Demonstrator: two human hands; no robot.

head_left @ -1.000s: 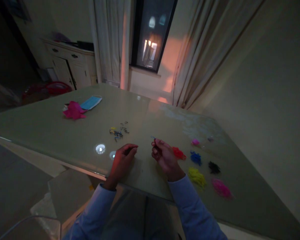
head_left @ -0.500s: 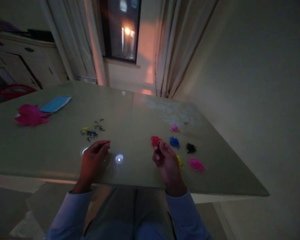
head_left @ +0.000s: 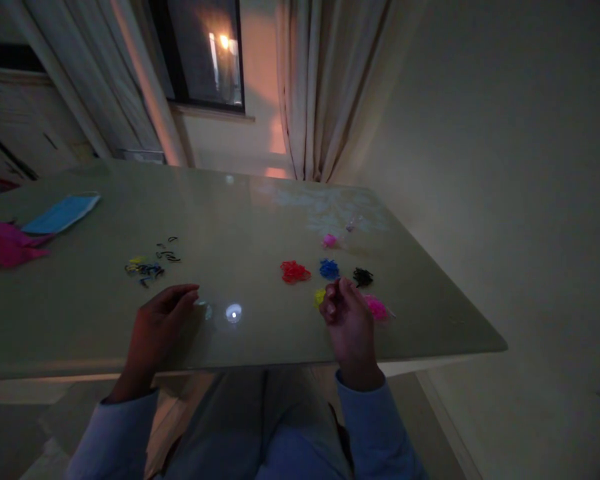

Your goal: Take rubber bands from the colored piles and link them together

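My left hand (head_left: 163, 323) rests at the table's front left, fingers pressed together, just below a mixed pile of small dark, yellow and blue bands (head_left: 147, 269). Whatever its fingertips hold, if anything, is too small to see. My right hand (head_left: 349, 320) is pinched between the yellow pile (head_left: 320, 297) and the black pile (head_left: 363, 277), partly covering the yellow one; what it holds cannot be made out. The pink pile (head_left: 376, 307) lies right beside it. Behind are the blue pile (head_left: 329, 269) and, to the left, the red pile (head_left: 295, 272).
A blue face mask (head_left: 64, 214) and a bright pink item (head_left: 7, 245) lie at the table's left. A small pink ball-like thing (head_left: 329, 241) sits behind the blue pile. The glossy table (head_left: 260, 340) ends near a wall on the right.
My right hand has moved right, from the red pile to between the yellow and black piles, uncovering the red one. The view has shifted right. My left hand stays closed near the mixed pile.
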